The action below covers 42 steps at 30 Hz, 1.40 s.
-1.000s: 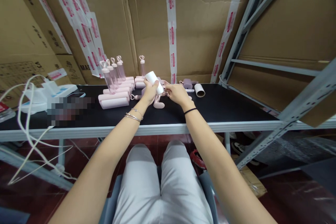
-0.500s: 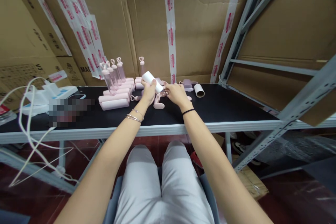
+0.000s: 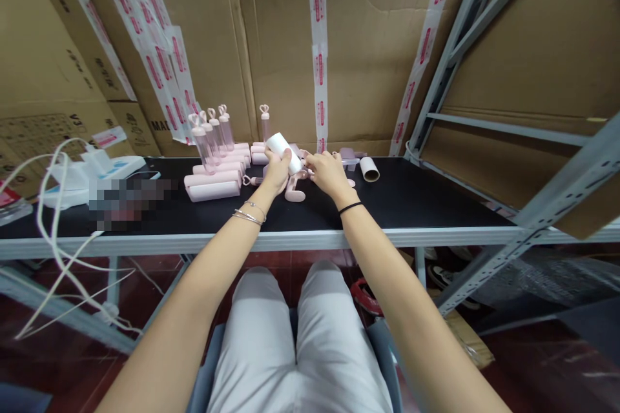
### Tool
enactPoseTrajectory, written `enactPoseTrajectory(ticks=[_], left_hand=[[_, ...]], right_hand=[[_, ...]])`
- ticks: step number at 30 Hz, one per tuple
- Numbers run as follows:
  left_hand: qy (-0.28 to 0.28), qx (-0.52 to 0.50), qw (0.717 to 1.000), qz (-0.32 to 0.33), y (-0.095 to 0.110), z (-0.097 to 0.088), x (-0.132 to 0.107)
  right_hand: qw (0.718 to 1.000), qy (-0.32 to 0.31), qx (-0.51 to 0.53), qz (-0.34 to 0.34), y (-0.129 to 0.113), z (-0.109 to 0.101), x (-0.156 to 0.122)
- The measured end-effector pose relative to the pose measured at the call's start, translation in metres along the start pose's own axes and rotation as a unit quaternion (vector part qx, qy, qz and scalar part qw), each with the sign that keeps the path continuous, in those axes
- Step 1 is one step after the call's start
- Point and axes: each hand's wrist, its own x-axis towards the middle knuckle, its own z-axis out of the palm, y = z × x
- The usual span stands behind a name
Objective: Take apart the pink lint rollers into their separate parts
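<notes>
Leftmost, loose white cables draped off the edge of the desk. A flat white device at the back corner, well apart from the working spot, likely parked there to stay out from under the arms.

Next, pink roller cases laid flat and stacked in steps, long sides together, probably so as not to roll. Behind them, clear pink handles with heart tops stood upright in a tight group against the taped cardboard wall, within reach yet out of the way of the hands.

At centre, left hand wrapped shut around a white paper roll, thumb over the top. Roll lifted off the desk and tilted, lower end toward the other hand, seemingly held that way to present that end.

Right hand just beside, fingers curled and pinched at that lower end, touching or nearly touching a pink roller frame below. Too small to tell whether actually gripped.

Further right, a bare cardboard core lying on its side near a lilac piece, apart from the pink stock. Far right, grey steel rack struts bounding the desk.
</notes>
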Motion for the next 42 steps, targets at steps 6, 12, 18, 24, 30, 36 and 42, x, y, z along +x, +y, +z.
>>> enactPoseTrajectory(ticks=[6,12,18,24,30,36,42], left_hand=[[0.004,0.02,1.0,-0.014,-0.002,0.001,-0.004],[0.005,0.026,1.0,-0.011,-0.004,0.0,-0.002],[0.04,0.019,0.999,0.005,-0.004,0.0,0.005],[0.048,-0.031,0.998,-0.022,-0.002,0.001,0.006],[0.035,-0.025,0.999,-0.032,0.0,0.002,0.001],[0.031,-0.034,0.999,-0.029,0.002,0.009,-0.009],[0.017,0.048,0.999,-0.009,-0.008,0.001,-0.001]], right_hand=[[0.998,-0.014,-0.036,-0.044,0.001,-0.001,-0.001],[0.996,-0.017,-0.039,-0.073,0.0,0.002,-0.002],[1.0,0.001,0.004,-0.005,-0.005,0.006,0.001],[0.998,0.016,0.056,0.026,-0.002,0.006,0.003],[0.998,0.007,0.065,0.021,0.0,0.005,0.002],[1.0,-0.007,0.02,-0.002,-0.002,0.001,0.0],[0.998,-0.043,-0.024,-0.035,-0.005,0.0,-0.001]])
